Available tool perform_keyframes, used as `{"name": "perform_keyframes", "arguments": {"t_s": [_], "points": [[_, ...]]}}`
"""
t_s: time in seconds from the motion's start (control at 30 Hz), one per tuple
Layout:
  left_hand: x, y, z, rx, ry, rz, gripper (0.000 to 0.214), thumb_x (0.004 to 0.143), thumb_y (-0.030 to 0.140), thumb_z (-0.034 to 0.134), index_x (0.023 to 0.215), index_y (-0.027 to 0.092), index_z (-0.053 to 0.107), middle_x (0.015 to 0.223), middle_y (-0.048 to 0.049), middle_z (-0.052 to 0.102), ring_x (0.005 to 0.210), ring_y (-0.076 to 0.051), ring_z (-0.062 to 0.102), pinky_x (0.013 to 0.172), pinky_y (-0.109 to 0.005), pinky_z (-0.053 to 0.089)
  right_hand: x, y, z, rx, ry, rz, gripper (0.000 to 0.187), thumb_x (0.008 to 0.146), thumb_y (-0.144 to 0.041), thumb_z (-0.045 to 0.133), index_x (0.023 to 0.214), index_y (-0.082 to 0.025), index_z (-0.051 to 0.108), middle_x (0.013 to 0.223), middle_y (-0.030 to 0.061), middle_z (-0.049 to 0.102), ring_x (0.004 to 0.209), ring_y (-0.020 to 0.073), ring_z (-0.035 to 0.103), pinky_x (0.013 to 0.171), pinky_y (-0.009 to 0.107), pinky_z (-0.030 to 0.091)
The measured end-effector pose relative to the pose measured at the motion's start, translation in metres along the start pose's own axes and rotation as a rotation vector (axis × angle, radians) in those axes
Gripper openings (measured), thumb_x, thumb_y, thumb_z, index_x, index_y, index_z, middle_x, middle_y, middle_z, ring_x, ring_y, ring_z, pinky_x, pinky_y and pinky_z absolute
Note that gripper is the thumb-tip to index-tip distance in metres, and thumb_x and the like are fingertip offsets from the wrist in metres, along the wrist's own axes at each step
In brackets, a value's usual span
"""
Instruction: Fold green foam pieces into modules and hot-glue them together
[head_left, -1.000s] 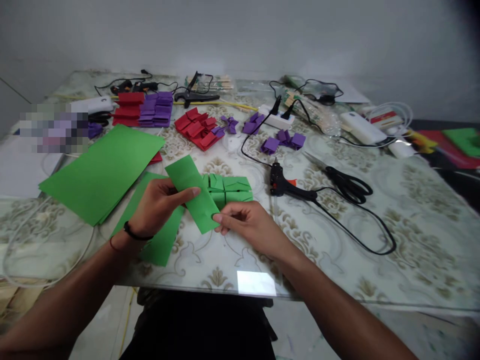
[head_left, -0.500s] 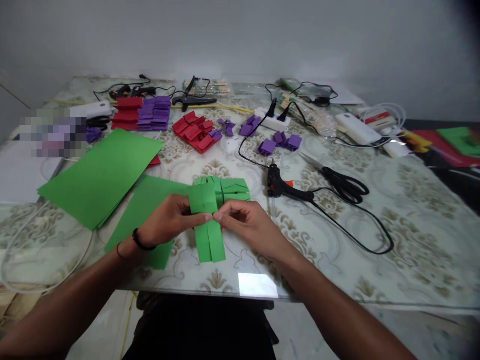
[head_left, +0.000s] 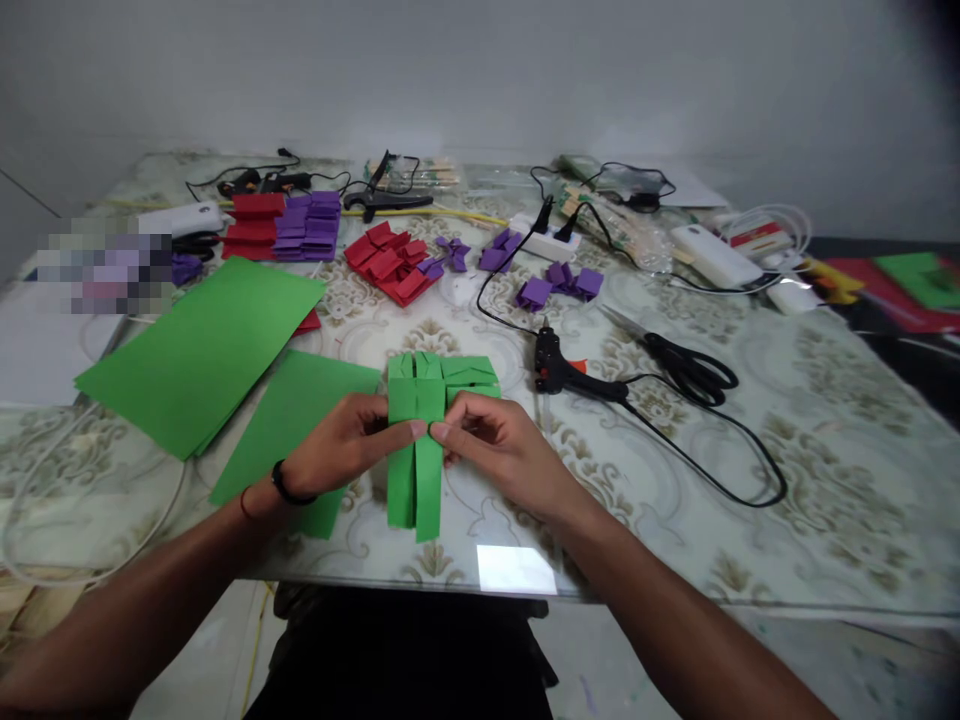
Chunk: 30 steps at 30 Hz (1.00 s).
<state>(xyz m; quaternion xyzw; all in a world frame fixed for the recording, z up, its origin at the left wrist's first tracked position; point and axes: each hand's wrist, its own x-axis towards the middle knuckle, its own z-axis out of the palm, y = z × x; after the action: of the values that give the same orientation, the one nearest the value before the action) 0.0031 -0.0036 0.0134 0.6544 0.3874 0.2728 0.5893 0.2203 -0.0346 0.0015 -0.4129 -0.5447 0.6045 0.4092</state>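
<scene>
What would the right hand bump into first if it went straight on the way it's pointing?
Just past the folded green strip in its fingers, the right hand would probably meet the left hand, at the thumb, though depth is hard to judge.

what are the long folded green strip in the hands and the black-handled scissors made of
Long folded green strip: looks like paper or thin card, matte, with straight creases. Black-handled scissors: greyish blades, apparently metal; smooth dark handles, probably plastic.
</scene>
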Motion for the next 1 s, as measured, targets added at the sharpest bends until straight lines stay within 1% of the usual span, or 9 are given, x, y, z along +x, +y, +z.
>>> {"name": "perform_keyframes", "arguments": {"t_s": [0.17,0.23,0.33,0.43,0.53,0.67,0.77,0.93,1.0], "points": [[0.0016,-0.0026,0.0007,-0.071,0.007,0.016,0.041,0.093,0.053,0.078,0.077,0.015,0.079,0.074,-0.0022,0.075,0.067,-0.016,0.063,0.067,-0.028,0.053,-0.0006,-0.0003,0.0005,0.008,0.000,0.015,0.038,0.088,-0.053,0.087,0.080,-0.021,0.067,0.070,-0.0026,0.062,0.065,0.0148,0.061,0.062,0.029,0.054],[0.0020,-0.0027,0.0012,-0.111,-0.019,0.014,0.038,0.093,0.052,0.079,0.080,0.016,0.081,0.078,-0.0036,0.078,0.072,-0.018,0.068,0.073,-0.030,0.057,-0.0006,0.0001,0.0001,0.016,0.012,0.005,0.037,0.089,-0.052,0.087,0.082,-0.022,0.067,0.070,-0.0027,0.063,0.065,0.0150,0.063,0.063,0.029,0.054],[0.0019,-0.0031,0.0017,-0.127,-0.058,0.008,0.037,0.094,0.052,0.078,0.084,0.017,0.084,0.083,-0.0054,0.081,0.080,-0.021,0.073,0.078,-0.032,0.059,-0.0004,-0.0004,-0.0007,0.002,0.016,-0.009,0.039,0.090,-0.053,0.085,0.078,-0.022,0.066,0.070,-0.0022,0.063,0.065,0.0148,0.062,0.063,0.029,0.054],[0.0016,-0.0051,0.0014,-0.117,-0.038,0.012,0.036,0.095,0.050,0.078,0.088,0.016,0.084,0.086,-0.0061,0.082,0.080,-0.022,0.072,0.077,-0.032,0.058,-0.0002,-0.0021,-0.0002,-0.009,-0.011,0.001,0.042,0.089,-0.056,0.085,0.074,-0.022,0.065,0.069,-0.0025,0.060,0.064,0.0143,0.059,0.063,0.029,0.056],[0.0015,-0.0074,0.0008,-0.114,-0.020,0.018,0.035,0.095,0.049,0.079,0.086,0.014,0.083,0.086,-0.0059,0.082,0.077,-0.020,0.071,0.074,-0.031,0.056,0.0000,-0.0026,0.0011,0.000,-0.023,0.012,0.042,0.088,-0.055,0.086,0.076,-0.022,0.064,0.069,-0.0034,0.059,0.064,0.0139,0.060,0.063,0.029,0.057],[0.0014,-0.0071,0.0015,-0.118,-0.058,0.015,0.034,0.095,0.049,0.078,0.088,0.016,0.084,0.089,-0.0066,0.084,0.082,-0.022,0.074,0.079,-0.032,0.059,0.0004,-0.0006,0.0014,0.035,0.024,-0.001,0.038,0.088,-0.052,0.087,0.081,-0.022,0.064,0.069,-0.0045,0.061,0.062,0.0139,0.064,0.062,0.028,0.055],[0.0015,-0.0054,0.0024,-0.125,-0.080,-0.011,0.037,0.094,0.053,0.078,0.090,0.016,0.085,0.091,-0.0075,0.085,0.085,-0.023,0.076,0.080,-0.033,0.060,0.0006,0.0007,0.0009,0.033,0.036,-0.010,0.040,0.089,-0.053,0.086,0.078,-0.022,0.063,0.070,-0.0034,0.063,0.063,0.0142,0.066,0.062,0.028,0.054],[0.0012,-0.0040,0.0022,-0.143,-0.110,-0.015,0.035,0.094,0.051,0.078,0.088,0.016,0.083,0.091,-0.0069,0.083,0.088,-0.024,0.075,0.087,-0.035,0.059,0.0012,0.0016,0.0013,0.041,0.038,0.005,0.040,0.090,-0.056,0.084,0.081,-0.023,0.063,0.068,-0.0041,0.062,0.061,0.0149,0.065,0.062,0.029,0.055],[0.0005,-0.0047,0.0018,-0.137,-0.138,-0.039,0.034,0.094,0.048,0.079,0.090,0.015,0.083,0.089,-0.0061,0.082,0.085,-0.023,0.074,0.083,-0.033,0.058,0.0013,0.0013,0.0014,0.027,0.038,-0.009,0.041,0.091,-0.057,0.082,0.079,-0.023,0.063,0.068,-0.0042,0.061,0.061,0.0146,0.062,0.061,0.029,0.053]]}}
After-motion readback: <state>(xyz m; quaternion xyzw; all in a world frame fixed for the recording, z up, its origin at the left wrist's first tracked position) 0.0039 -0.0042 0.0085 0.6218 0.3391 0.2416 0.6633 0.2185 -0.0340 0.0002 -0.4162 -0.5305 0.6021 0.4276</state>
